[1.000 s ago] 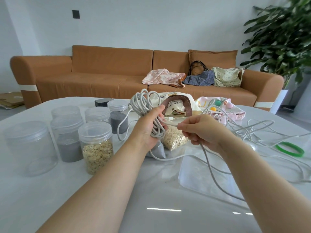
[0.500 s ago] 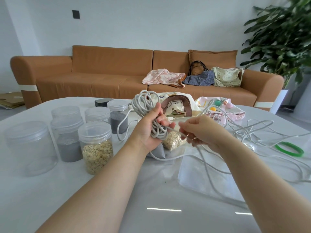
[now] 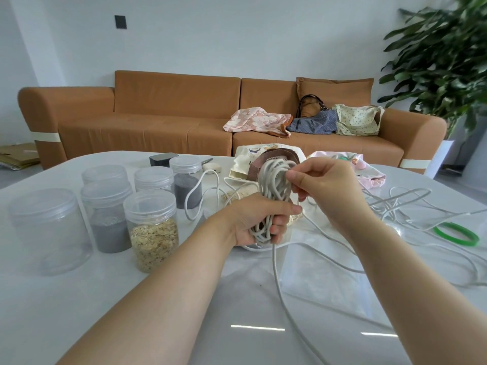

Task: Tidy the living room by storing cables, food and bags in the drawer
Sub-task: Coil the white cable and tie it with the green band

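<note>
My left hand (image 3: 259, 219) grips a coiled bundle of white cable (image 3: 274, 188) above the white table (image 3: 79, 299). My right hand (image 3: 324, 185) pinches a strand at the top of the coil. The cable's loose tail (image 3: 279, 280) hangs down from the coil onto the table toward me. More white cables (image 3: 400, 204) lie tangled to the right. Behind the coil sit a cream bag with a brown handle (image 3: 245, 160), a bag of oats (image 3: 237, 196) and a pink bag (image 3: 369, 172). No drawer is in view.
Several clear lidded jars stand at the left, one holding oats (image 3: 154, 230), others grey powder (image 3: 109, 217). A green ring (image 3: 457, 233) lies at the right. Three bags (image 3: 311, 122) rest on the brown sofa (image 3: 158, 114). A potted plant (image 3: 442, 56) stands far right.
My left hand has turned the coil upright and lowered its grip to the bottom. My right hand rose from beside the coil to its top, carrying a strand over.
</note>
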Demonstrator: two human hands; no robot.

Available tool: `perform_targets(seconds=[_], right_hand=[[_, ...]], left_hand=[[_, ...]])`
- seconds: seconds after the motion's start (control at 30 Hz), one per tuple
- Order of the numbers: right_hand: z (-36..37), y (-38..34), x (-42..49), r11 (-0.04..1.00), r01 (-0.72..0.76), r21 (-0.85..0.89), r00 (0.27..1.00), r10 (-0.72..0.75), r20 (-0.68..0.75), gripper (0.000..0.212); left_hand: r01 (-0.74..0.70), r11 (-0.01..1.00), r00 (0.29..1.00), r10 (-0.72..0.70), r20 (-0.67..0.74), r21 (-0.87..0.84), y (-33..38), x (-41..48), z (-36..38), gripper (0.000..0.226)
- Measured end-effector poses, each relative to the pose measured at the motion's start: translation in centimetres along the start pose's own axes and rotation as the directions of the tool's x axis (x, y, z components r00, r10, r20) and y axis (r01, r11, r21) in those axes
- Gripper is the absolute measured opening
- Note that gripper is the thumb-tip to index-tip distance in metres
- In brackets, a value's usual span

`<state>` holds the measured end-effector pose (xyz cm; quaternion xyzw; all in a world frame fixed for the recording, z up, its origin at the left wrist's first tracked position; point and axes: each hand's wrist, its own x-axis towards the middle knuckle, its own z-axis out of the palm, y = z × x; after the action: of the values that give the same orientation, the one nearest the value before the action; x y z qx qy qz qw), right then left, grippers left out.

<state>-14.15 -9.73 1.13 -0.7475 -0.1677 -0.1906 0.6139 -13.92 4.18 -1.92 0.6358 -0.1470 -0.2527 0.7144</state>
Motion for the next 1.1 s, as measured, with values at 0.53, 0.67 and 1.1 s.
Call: perform_targets(seconds=[0.53,0.67,1.1], right_hand=[[-0.9,1.3,0.0,0.85,-0.4,-0.342,0.761,0.516,0.393,0.019],[0.2,0.9,-0.8,0.799,-0.368,-0.476,0.55,0.6,0.581,0.029],[-0.9,-1.4,-0.1,0.725,-0.088,-0.684,0.764,0.49,0.421,0.018]], left_hand=[[-0.385,0.844,0.825,0.134,-0.549,-0.373,0.1,1.4,-0.6,0.036],[-0.51,0.676,0.791,0.126,-0.598,-0.532,1.0,1.2,-1.6,0.041],[-0.37,0.929,0.568,0.235,-0.789,0.01,1.9,0.6,-3.3,0.031]])
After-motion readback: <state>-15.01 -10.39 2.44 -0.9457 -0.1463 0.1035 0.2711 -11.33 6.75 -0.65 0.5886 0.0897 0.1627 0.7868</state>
